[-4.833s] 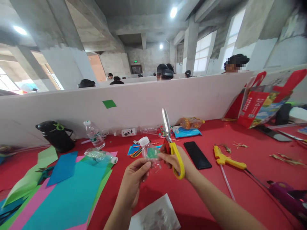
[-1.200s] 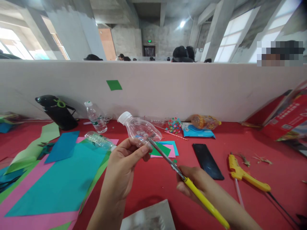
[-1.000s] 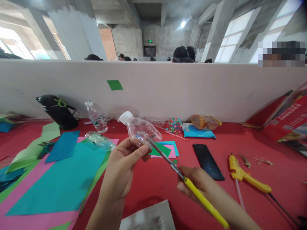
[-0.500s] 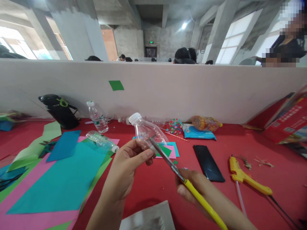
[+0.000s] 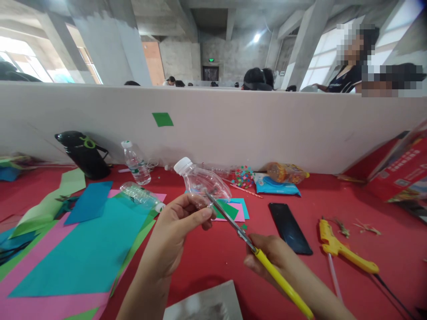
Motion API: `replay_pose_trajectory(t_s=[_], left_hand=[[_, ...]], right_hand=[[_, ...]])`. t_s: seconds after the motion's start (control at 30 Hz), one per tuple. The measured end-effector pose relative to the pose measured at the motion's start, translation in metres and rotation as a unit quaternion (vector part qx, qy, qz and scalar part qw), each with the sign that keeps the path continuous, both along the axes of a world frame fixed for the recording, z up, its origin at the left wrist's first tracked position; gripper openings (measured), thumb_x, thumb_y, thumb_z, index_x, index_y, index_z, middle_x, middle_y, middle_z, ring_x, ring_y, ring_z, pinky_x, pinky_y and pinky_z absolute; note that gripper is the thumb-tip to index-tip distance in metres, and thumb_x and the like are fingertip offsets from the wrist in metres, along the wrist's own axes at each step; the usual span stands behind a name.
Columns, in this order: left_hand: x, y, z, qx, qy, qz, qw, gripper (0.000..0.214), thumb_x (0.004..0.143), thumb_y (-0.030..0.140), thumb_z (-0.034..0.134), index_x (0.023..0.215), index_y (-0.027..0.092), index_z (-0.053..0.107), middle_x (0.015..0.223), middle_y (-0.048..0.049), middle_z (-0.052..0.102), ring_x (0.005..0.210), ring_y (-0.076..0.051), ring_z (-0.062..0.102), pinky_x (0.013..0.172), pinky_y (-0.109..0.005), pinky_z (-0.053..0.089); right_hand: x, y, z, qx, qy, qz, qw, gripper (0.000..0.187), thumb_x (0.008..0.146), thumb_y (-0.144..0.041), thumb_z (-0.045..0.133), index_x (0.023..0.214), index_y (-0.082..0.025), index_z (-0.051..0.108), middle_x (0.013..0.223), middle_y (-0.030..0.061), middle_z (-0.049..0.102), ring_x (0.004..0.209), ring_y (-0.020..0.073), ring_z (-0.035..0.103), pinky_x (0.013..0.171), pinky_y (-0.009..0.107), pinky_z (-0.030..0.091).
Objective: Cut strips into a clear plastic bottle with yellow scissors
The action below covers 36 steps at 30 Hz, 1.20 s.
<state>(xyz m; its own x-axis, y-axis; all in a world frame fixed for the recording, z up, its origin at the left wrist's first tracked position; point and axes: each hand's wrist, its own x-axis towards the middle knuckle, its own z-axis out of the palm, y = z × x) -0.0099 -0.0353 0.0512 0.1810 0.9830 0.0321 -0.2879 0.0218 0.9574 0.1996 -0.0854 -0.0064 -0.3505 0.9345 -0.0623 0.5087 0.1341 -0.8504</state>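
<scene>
My left hand [image 5: 182,229] pinches the lower edge of a clear plastic bottle top [image 5: 208,183] between thumb and fingers. The piece has a white cap and tilts to the left. In my right hand [image 5: 270,255] is a pair of scissors [image 5: 245,238] with yellow handles. Its blades point up and left, with the tips at the cut edge of the plastic near my left fingertips. Whether plastic lies between the blades cannot be made out. Behind the bottle top, small green, pink and blue paper pieces [image 5: 240,211] lie on the red table [image 5: 213,271].
Coloured paper sheets [image 5: 90,249], a lying bottle [image 5: 140,195], a standing bottle [image 5: 136,164] and a black flask [image 5: 83,155] are on the left. To the right lie a phone [image 5: 290,227], a yellow glue gun [image 5: 347,251] and a blue packet [image 5: 276,184]. A white partition [image 5: 213,120] rises behind.
The bottle top has tipped a little further left and its cap has shifted slightly left. Both hands stay in nearly the same place. Beyond the partition, a person has come further into view.
</scene>
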Motion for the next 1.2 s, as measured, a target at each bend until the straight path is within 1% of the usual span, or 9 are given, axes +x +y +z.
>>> replay_pose_trajectory(t_s=[0.1,0.17,0.37,0.47,0.63,0.8,0.97,1.07,1.2], left_hand=[[-0.003,0.000,0.001,0.020,-0.008,-0.027,0.999,0.016,0.081,0.032,0.068,0.075,0.017,0.067,0.069,-0.0021,0.069,0.058,-0.011,0.060,0.059,-0.023,0.048],[-0.004,0.001,0.001,0.033,-0.001,-0.033,0.999,0.019,0.085,0.032,0.063,0.075,0.017,0.068,0.069,-0.0020,0.070,0.059,-0.011,0.061,0.060,-0.023,0.049],[-0.009,0.004,-0.002,0.061,0.043,-0.050,0.996,0.016,0.087,0.030,0.061,0.077,0.018,0.067,0.071,-0.0031,0.070,0.063,-0.014,0.064,0.062,-0.026,0.050],[-0.011,0.004,-0.003,0.071,0.051,-0.057,0.995,0.016,0.087,0.030,0.061,0.077,0.018,0.067,0.071,-0.0031,0.070,0.063,-0.015,0.064,0.062,-0.026,0.051],[-0.011,0.005,-0.002,0.083,0.059,-0.055,0.993,0.016,0.087,0.029,0.060,0.077,0.018,0.066,0.071,-0.0030,0.070,0.063,-0.014,0.065,0.062,-0.026,0.051],[-0.013,0.005,-0.002,0.091,0.083,-0.047,0.991,0.015,0.088,0.027,0.059,0.077,0.019,0.065,0.069,-0.0022,0.070,0.063,-0.014,0.064,0.063,-0.026,0.051],[-0.012,0.004,-0.002,0.104,0.091,-0.081,0.987,0.016,0.088,0.028,0.059,0.077,0.020,0.068,0.071,-0.0016,0.069,0.064,-0.014,0.065,0.062,-0.025,0.051],[-0.010,0.003,-0.003,0.105,0.083,-0.086,0.987,0.016,0.088,0.029,0.059,0.077,0.021,0.068,0.070,-0.0011,0.069,0.064,-0.013,0.065,0.062,-0.023,0.051],[-0.011,0.004,-0.003,0.100,0.076,-0.080,0.989,0.015,0.087,0.028,0.061,0.078,0.020,0.068,0.070,-0.0006,0.070,0.062,-0.012,0.065,0.061,-0.023,0.051]], right_hand=[[0.002,0.000,0.001,0.011,0.010,0.008,1.000,0.047,0.089,-0.062,0.047,0.069,-0.020,0.040,0.063,-0.0051,0.035,0.057,0.0112,0.028,0.049,0.023,0.021],[0.004,-0.002,0.004,0.016,0.010,0.012,1.000,0.049,0.089,-0.065,0.045,0.071,-0.020,0.041,0.064,-0.0050,0.036,0.058,0.0114,0.028,0.050,0.024,0.022],[0.005,-0.010,0.016,0.007,-0.033,0.016,0.999,0.049,0.090,-0.067,0.041,0.076,-0.019,0.044,0.068,-0.0024,0.046,0.060,0.0131,0.036,0.052,0.024,0.025],[0.004,-0.010,0.015,0.010,-0.028,0.011,1.000,0.053,0.089,-0.070,0.038,0.075,-0.020,0.043,0.068,-0.0026,0.043,0.061,0.0133,0.035,0.052,0.024,0.025],[0.001,-0.006,0.005,0.000,-0.007,0.003,1.000,0.059,0.084,-0.077,0.037,0.069,-0.020,0.040,0.062,-0.0049,0.034,0.057,0.0117,0.027,0.049,0.024,0.021],[-0.001,-0.009,0.007,0.020,-0.006,0.003,1.000,0.052,0.089,-0.069,0.039,0.070,-0.021,0.039,0.065,-0.0041,0.034,0.059,0.0123,0.028,0.050,0.024,0.022],[-0.003,-0.014,0.017,0.022,0.006,0.005,1.000,0.053,0.089,-0.071,0.035,0.074,-0.021,0.042,0.068,-0.0015,0.040,0.061,0.0145,0.033,0.050,0.024,0.026],[-0.002,-0.013,0.014,0.018,0.003,-0.006,1.000,0.052,0.088,-0.070,0.038,0.071,-0.021,0.041,0.067,-0.0021,0.037,0.061,0.0142,0.032,0.049,0.024,0.024],[-0.003,-0.008,0.005,0.013,0.007,0.001,1.000,0.044,0.090,-0.060,0.045,0.071,-0.021,0.039,0.065,-0.0042,0.034,0.059,0.0121,0.028,0.049,0.024,0.021]])
